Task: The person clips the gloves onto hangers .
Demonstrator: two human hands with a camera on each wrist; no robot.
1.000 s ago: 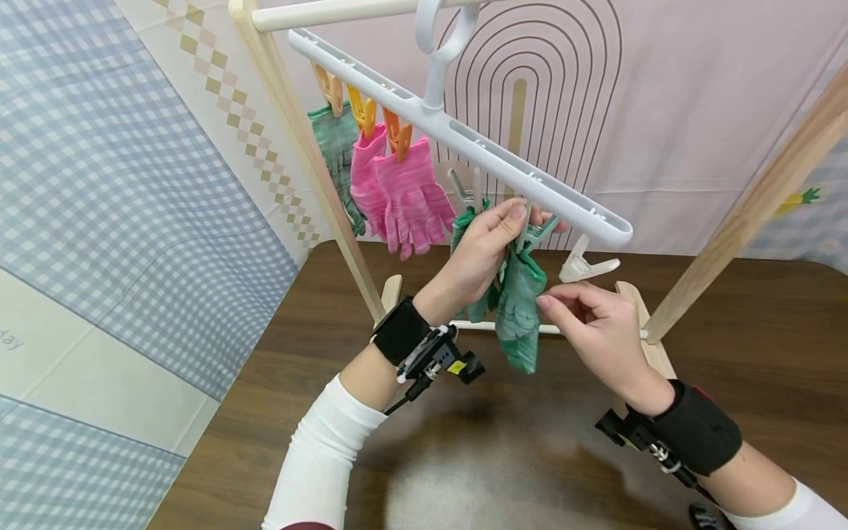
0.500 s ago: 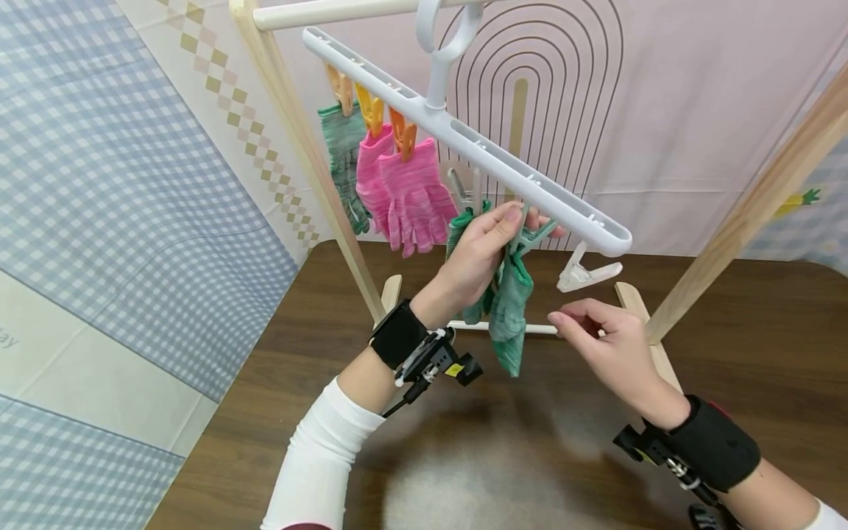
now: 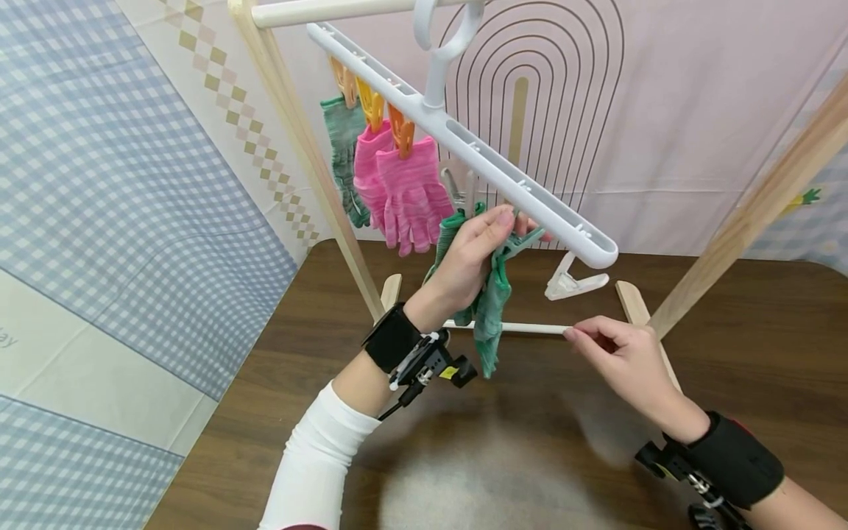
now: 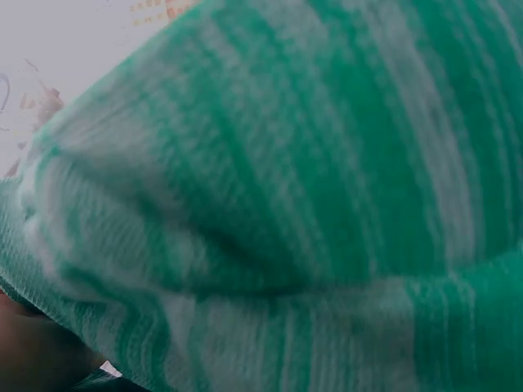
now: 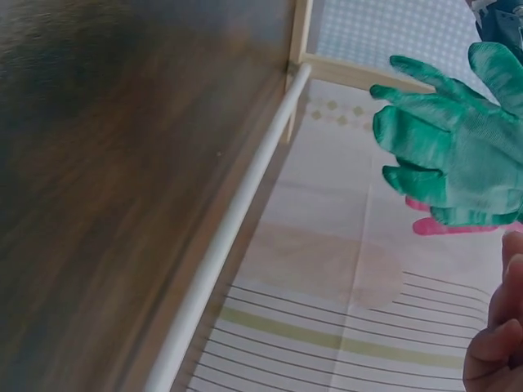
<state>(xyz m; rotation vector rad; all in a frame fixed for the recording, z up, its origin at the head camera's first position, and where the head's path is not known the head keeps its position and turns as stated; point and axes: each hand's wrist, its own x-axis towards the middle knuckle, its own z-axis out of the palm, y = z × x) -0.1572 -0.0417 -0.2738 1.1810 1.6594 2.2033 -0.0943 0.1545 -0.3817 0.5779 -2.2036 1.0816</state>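
In the head view my left hand (image 3: 469,254) is raised under the white hanger (image 3: 523,188), its thumb and fingers pinching a pale green clothespin (image 3: 525,241) at the cuff of a green striped glove (image 3: 492,302). The glove hangs down below that hand. Its striped fabric (image 4: 327,163) fills the left wrist view. Behind the hand, another green glove (image 3: 449,234) hangs partly hidden. My right hand (image 3: 626,361) is away to the right of the gloves, fingers loosely curled with nothing in them.
Pink gloves (image 3: 414,191) and a green glove (image 3: 344,140) hang from clothespins on the hanger's left half. A white clothespin (image 3: 573,283) dangles near its right end. Wooden posts (image 3: 762,206) and a low white rod (image 3: 536,327) frame the work above the brown table (image 3: 530,456).
My right hand has moved off the green glove, rightward and down. The glove has swung left and turned narrower. The hanger's right end has shifted slightly left; my left hand keeps its pinch.
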